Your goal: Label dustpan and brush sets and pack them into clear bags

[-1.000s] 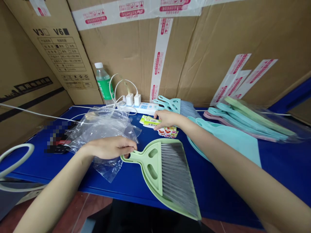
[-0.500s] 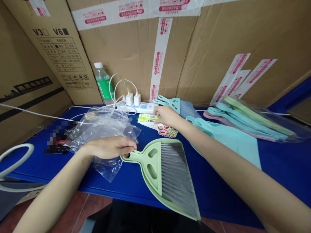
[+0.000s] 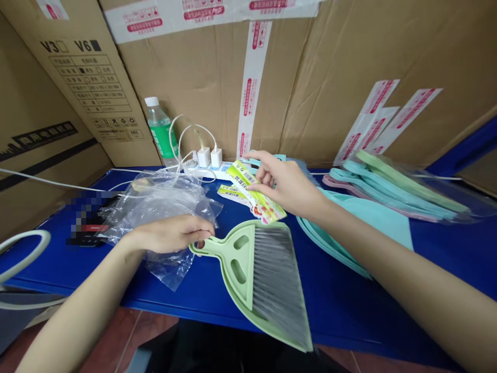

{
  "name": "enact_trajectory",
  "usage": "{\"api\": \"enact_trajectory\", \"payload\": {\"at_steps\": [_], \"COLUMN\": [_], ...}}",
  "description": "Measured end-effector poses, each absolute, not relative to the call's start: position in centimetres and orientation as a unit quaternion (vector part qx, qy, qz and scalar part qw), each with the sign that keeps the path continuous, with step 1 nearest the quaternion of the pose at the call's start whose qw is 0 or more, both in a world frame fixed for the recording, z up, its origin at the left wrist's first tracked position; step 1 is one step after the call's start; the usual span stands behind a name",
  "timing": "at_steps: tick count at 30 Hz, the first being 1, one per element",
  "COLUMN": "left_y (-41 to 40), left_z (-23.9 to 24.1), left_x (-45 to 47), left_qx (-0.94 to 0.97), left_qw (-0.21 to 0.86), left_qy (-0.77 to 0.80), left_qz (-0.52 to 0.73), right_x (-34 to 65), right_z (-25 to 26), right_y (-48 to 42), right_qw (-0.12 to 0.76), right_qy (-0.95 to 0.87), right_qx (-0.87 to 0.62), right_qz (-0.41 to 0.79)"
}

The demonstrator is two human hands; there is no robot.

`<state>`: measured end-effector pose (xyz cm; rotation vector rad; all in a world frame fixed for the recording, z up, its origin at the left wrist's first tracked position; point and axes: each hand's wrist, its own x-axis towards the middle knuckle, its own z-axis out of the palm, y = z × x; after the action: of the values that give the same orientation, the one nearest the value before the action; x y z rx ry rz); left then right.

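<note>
My left hand is closed round the handle end of a green dustpan, which lies on the blue table with a grey-bristled brush nested in it. My right hand is raised above the table and pinches a yellow-green printed label card between thumb and fingers. Another card of the same kind lies flat on the table just behind it.
Crumpled clear plastic bags lie left of the dustpan. Teal dustpans sit to the right, with bagged sets beyond. A power strip with chargers, a water bottle and cardboard boxes line the back.
My right hand picked one label card off the small pile and lifted it towards me. My left hand has stayed on the dustpan handle.
</note>
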<state>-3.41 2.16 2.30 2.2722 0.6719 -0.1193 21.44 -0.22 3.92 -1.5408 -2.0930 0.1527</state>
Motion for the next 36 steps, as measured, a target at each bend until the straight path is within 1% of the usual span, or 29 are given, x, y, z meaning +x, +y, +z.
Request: {"api": "enact_trajectory", "payload": {"at_steps": [2, 5, 7, 14, 21, 25, 29, 32, 34, 36], "left_y": [2.2, 2.2, 2.2, 1.7, 1.8, 1.8, 1.8, 1.9, 1.9, 1.9], "left_z": [2.3, 2.3, 2.2, 2.4, 2.8, 2.8, 2.7, 2.8, 2.8, 2.8], "left_x": [-3.5, -3.5, -3.4, -3.2, -2.9, -2.8, -2.8, -2.8, -2.8, -2.8], "left_qx": [0.884, 0.868, 0.858, 0.837, 0.86, 0.865, 0.861, 0.857, 0.856, 0.858], "left_qw": [0.379, 0.394, 0.403, 0.411, 0.384, 0.372, 0.383, 0.394, 0.395, 0.39], "left_qy": [0.272, 0.298, 0.314, 0.354, 0.327, 0.328, 0.326, 0.325, 0.326, 0.326], "left_qz": [-0.041, -0.045, -0.051, -0.072, -0.076, -0.07, -0.072, -0.073, -0.071, -0.071], "right_x": [22.3, 23.8, 24.7, 25.5, 25.4, 25.3, 24.9, 24.7, 24.5, 24.2], "right_z": [3.7, 2.7, 1.7, -0.6, -0.8, -1.0, -0.6, -0.7, -1.1, -1.5], "right_y": [-1.9, -3.9, -4.7, -6.0, -6.7, -6.8, -7.3, -7.8, -8.0, -8.1], "right_qw": [0.297, 0.289, 0.28, 0.326, 0.303, 0.305, 0.32, 0.302, 0.288, 0.297], "right_qy": [-0.774, -0.76, -0.747, -0.689, -0.61, -0.56, -0.522, -0.525, -0.532, -0.548], "right_qx": [-0.552, -0.563, -0.567, -0.519, -0.504, -0.483, -0.468, -0.466, -0.479, -0.495], "right_qz": [0.094, 0.146, 0.204, 0.388, 0.532, 0.6, 0.638, 0.645, 0.636, 0.606]}}
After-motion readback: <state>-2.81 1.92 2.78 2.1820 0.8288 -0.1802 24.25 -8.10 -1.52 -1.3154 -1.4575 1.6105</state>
